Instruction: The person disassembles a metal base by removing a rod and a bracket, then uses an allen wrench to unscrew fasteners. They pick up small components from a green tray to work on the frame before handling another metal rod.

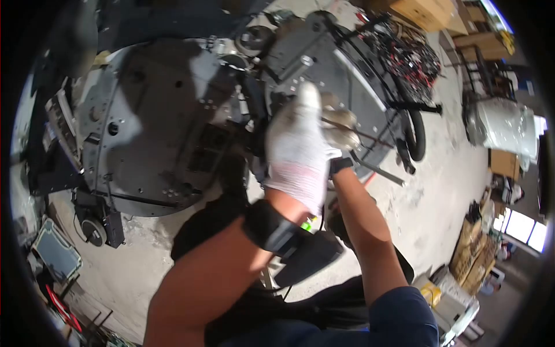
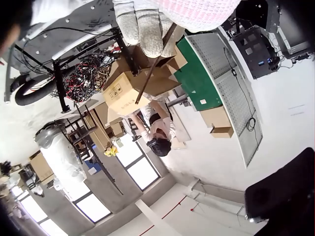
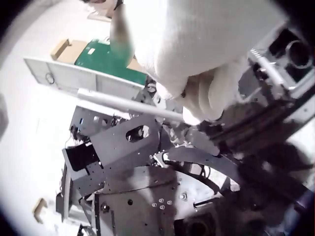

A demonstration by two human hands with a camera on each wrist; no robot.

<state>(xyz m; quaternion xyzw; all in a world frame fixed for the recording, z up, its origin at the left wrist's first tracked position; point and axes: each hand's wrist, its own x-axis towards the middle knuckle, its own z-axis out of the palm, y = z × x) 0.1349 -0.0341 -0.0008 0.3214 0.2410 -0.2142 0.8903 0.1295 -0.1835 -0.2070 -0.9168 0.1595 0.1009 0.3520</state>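
Observation:
In the head view my left hand (image 1: 296, 141), in a white knit glove, is raised in front of me, over the grey metal plates. Its curled fingers grip a thin brown rod (image 2: 148, 78), which crosses below the knuckles in the left wrist view. My right hand (image 3: 204, 54), also gloved in white, holds a pale metal tube (image 3: 125, 103) with fingers bent round its end. From the head, the right hand is mostly hidden behind the left one, and the tube (image 1: 381, 172) points out to the lower right.
A large grey plate (image 1: 156, 144) with holes lies at left, and a second plate (image 1: 347, 75) ahead. Bundled wires (image 1: 410, 63), a black tyre (image 1: 415, 136) and a cardboard box (image 1: 425, 14) are at right. Another person (image 2: 160, 130) stands beyond, near a green board (image 2: 197, 76).

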